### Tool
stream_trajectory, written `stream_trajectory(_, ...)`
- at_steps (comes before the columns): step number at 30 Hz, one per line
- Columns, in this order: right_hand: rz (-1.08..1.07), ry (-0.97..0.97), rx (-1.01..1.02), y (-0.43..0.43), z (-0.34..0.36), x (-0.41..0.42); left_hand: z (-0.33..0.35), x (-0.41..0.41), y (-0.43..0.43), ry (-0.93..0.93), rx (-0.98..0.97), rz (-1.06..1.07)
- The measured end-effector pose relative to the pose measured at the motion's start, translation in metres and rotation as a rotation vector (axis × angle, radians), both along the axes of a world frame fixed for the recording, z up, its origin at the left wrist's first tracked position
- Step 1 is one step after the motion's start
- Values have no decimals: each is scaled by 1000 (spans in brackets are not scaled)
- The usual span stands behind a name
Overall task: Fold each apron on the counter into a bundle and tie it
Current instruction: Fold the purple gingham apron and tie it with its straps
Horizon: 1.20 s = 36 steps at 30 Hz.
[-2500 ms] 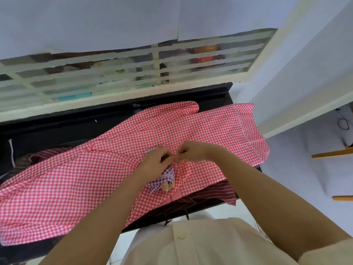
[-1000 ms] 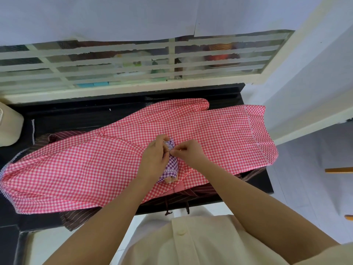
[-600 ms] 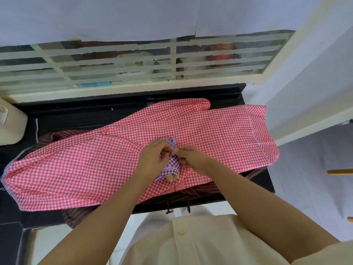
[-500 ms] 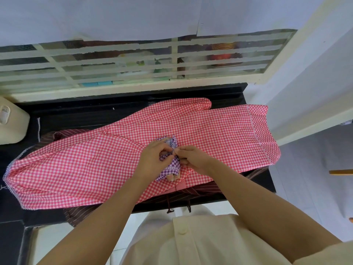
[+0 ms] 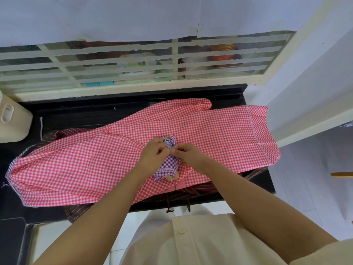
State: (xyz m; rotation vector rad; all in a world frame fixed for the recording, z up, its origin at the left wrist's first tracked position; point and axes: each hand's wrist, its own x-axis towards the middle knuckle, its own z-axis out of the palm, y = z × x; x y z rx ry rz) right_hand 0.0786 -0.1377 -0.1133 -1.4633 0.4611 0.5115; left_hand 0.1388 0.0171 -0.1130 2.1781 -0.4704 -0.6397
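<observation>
The purple checked bundle (image 5: 168, 166) is lying near the centre of the view, on top of a red checked apron (image 5: 219, 134) that is spreading across the black desk (image 5: 86, 113) from 8 o'clock to 2 o'clock. The left hand (image 5: 155, 153) and the right hand (image 5: 188, 153) are meeting at the 12 o'clock end of the bundle. Each is curling its fingers and pinching the gathered fabric there, the left from 9 o'clock and the right from 3 o'clock. Whether a tie strap is running between the fingertips cannot be told. The bundle is judged to be light, soft and compressible thin woven cloth, offering no stiffness and tending to unroll when released. Hold should therefore be taken at the gathered 12 o'clock end, where the layers are converging, with the rolled body supported against the cloth beneath. The red checked apron is lying flat and limp; it is best taken at a hem or corner, such as the stitched edge at 3 o'clock. A brown striped apron (image 5: 191, 192) is showing beneath it at 6 o'clock, its cords hanging over the desk edge. A cream container (image 5: 13, 123) is standing at 9 o'clock, well apart from the bundle.
</observation>
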Motion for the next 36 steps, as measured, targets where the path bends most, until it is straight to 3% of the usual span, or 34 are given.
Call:
stream_trajectory(7,-93,70,-12,1,-9,3,-1,-3,8,445,-326,222)
stream_trajectory(13,-176,110,-322,0,-12,3,-9,-3,28,538,-378,306)
stream_trajectory(17,-73,-6,-545,7,-11,6,-4,0,24,448,-340,315)
stream_trajectory(21,-37,-30,-557,5,-12,3,10,-3,4,307,-335,215)
stream_trajectory(25,-3,-56,-536,-4,-8,1,0,-3,-4,126,-82,-11)
stream_trajectory(32,-136,-263,-258,-9,17,7,-5,-5,-13,-157,109,-136)
stream_trajectory(36,-276,-302,-39,-2,24,13,-5,-5,-11,-225,96,-138)
